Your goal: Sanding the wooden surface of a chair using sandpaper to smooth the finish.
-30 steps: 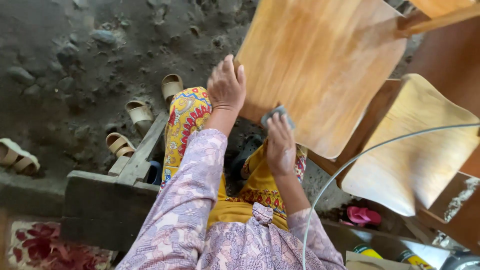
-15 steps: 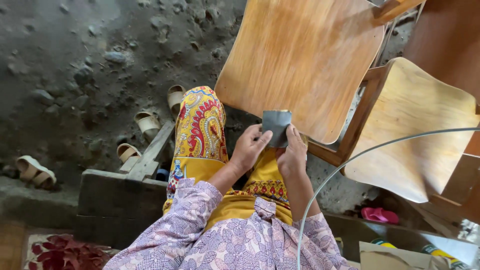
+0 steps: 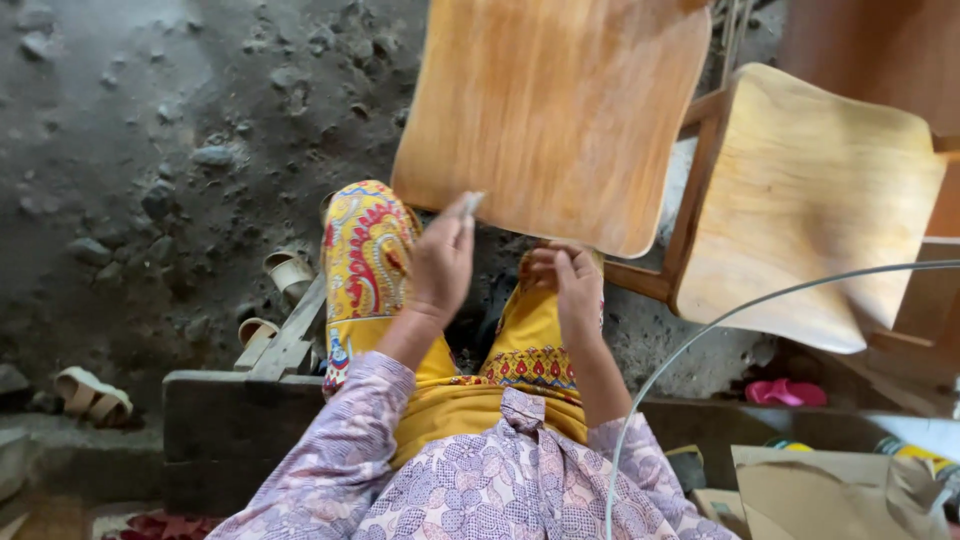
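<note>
The left hand [image 3: 440, 262] is raised, its fingers closed in a pinch on a small grey sheet [image 3: 468, 204], most likely a piece of sandpaper, seen edge-on at the fingertips; the right hand [image 3: 572, 285] is half curled and empty as far as we can tell, its fingers close under the near edge of the varnished wooden seat panel [image 3: 550, 110]. We place the grey sheet just off that panel's near edge, in the air and, as far as we can tell, not pressed to the wood. We judge the surface work to be under way but paused: the panel already shows an even amber sheen with visible grain, yet no dust line or dull patch tells us how much has been rubbed, so what remains cannot be read here. The panel is a rounded-corner square of bent plywood, smooth and gently curved. Just to its right we see a paler, unvarnished seat [image 3: 810, 200] of the same shape, matte and straw-coloured, fixed on a darker wooden frame [image 3: 690, 215]. Nearer the viewer lie the person's knees in yellow patterned cloth [image 3: 365, 250] and lilac printed sleeves [image 3: 330, 470]. Beyond these we note a rough grey earth floor [image 3: 150, 130] strewn with stones, several tan sandals [image 3: 285, 272], a pink sandal [image 3: 785, 392] and a thin pale cable [image 3: 700, 345] arcing across the right.
</note>
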